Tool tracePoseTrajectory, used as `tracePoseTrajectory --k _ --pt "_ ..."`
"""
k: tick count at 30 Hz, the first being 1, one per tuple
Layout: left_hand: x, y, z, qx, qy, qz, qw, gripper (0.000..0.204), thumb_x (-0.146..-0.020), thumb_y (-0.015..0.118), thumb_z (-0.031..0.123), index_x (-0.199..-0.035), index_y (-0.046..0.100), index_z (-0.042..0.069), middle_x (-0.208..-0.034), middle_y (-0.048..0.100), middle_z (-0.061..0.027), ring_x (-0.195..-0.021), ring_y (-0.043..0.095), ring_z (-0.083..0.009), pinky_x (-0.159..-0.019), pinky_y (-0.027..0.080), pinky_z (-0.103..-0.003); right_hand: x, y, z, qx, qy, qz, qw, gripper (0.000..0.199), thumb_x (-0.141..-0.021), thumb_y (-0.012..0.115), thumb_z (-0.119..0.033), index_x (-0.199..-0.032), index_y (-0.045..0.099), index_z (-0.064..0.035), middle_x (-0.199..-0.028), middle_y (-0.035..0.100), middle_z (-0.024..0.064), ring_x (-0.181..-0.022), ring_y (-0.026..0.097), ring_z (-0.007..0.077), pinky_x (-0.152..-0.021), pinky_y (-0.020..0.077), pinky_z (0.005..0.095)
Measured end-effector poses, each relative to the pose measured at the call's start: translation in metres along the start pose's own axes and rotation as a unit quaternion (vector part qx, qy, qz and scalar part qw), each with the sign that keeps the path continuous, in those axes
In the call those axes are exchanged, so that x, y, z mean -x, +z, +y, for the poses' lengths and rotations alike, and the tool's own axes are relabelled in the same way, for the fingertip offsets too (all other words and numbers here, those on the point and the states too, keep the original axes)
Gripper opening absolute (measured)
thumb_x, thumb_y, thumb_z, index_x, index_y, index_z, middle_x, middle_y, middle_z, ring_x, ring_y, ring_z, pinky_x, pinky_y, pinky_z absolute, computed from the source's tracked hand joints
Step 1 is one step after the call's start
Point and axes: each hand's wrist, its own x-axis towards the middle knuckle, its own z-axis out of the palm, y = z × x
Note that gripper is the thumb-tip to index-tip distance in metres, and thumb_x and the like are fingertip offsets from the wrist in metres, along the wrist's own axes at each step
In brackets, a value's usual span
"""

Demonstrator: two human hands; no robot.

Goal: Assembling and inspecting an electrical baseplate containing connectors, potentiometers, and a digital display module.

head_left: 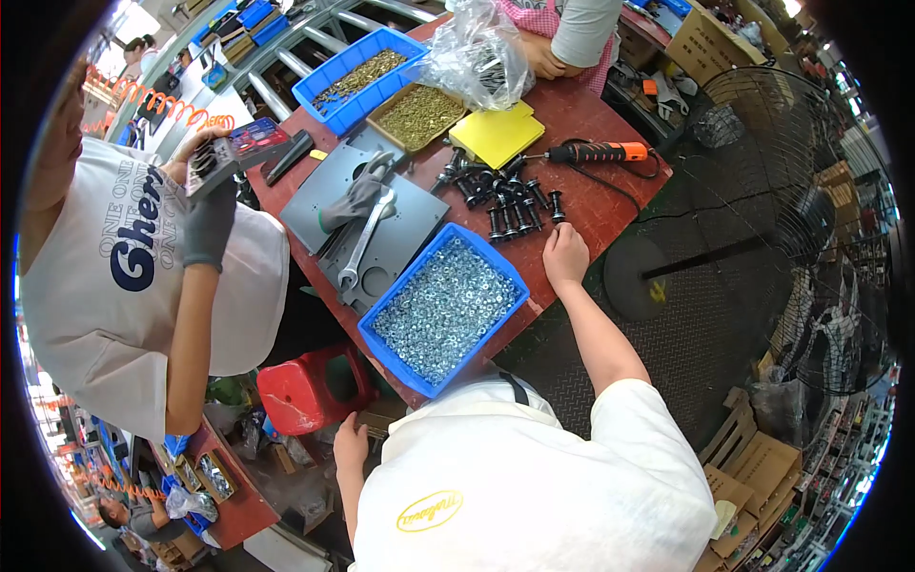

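Beside the black bolts, right hand, fingers curled, grip unclear; left hand low, fingers loosely open, empty

The right arm was stretched forward, bare past a short white sleeve. The right hand sat near the table's right edge, fingers curled loosely downward. The left hand hung low beside the body, fingers relaxed, holding nothing.

A workshop for assembly. Bins of nuts and screws crowd the counter. A wrench and power screwdriver lie there.
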Motion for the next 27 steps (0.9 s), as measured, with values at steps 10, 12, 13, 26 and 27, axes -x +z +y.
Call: tracePoseTrajectory --k 10,12,13,26,27 --pt "0.008 -0.001 0.015 -0.012 -0.039 -0.068 0.997 0.043 -0.082 0.060 0.017 -0.122 0.055 0.006 -0.111 0.061 -0.0197 -0.102 0.058 -0.0340 -0.087 0.046 -0.041 -0.001 0.004 0.003 -0.002 0.018 -0.010 1.000 0.013 -0.085 0.053 -0.016 -0.091 0.054 -0.0046 -0.079 0.061 0.0163 -0.075 0.060 0.0348 -0.064 0.0462 0.0476" --pt "0.009 -0.004 0.021 -0.014 -0.048 -0.058 0.997 0.043 -0.082 0.060 0.018 -0.123 0.054 0.006 -0.113 0.060 -0.0194 -0.104 0.057 -0.0336 -0.089 0.046 -0.041 -0.001 0.002 0.004 0.001 0.019 -0.018 1.000 0.013 -0.085 0.052 -0.015 -0.092 0.053 -0.0043 -0.081 0.061 0.0159 -0.078 0.060 0.0341 -0.067 0.0463 0.0462" --pt "0.010 -0.004 0.024 -0.026 -0.041 -0.063 0.997 0.043 -0.082 0.060 0.018 -0.123 0.054 0.006 -0.116 0.059 -0.0192 -0.107 0.056 -0.0332 -0.091 0.045 -0.041 -0.001 0.000 0.002 0.002 0.016 -0.013 1.000 0.013 -0.085 0.052 -0.015 -0.092 0.053 -0.0044 -0.081 0.061 0.0157 -0.078 0.060 0.0338 -0.067 0.0464 0.0459" --pt "0.042 0.007 0.025 -0.023 -0.085 -0.091 0.992 0.042 -0.086 0.056 0.022 -0.127 0.052 0.010 -0.120 0.058 -0.0150 -0.110 0.056 -0.0295 -0.094 0.045 -0.039 0.005 0.000 0.002 0.013 0.008 -0.013 1.000 0.013 -0.087 0.051 -0.015 -0.093 0.052 -0.0042 -0.084 0.061 0.0144 -0.080 0.060 0.0323 -0.068 0.0468 0.0435" --pt "0.044 0.008 0.024 -0.020 -0.086 -0.085 0.992 0.042 -0.086 0.056 0.022 -0.127 0.052 0.010 -0.120 0.058 -0.0150 -0.110 0.056 -0.0295 -0.094 0.045 -0.039 0.005 0.000 0.001 0.008 0.004 -0.010 1.000 0.013 -0.087 0.051 -0.015 -0.093 0.052 -0.0042 -0.084 0.061 0.0144 -0.080 0.060 0.0323 -0.068 0.0468 0.0435"
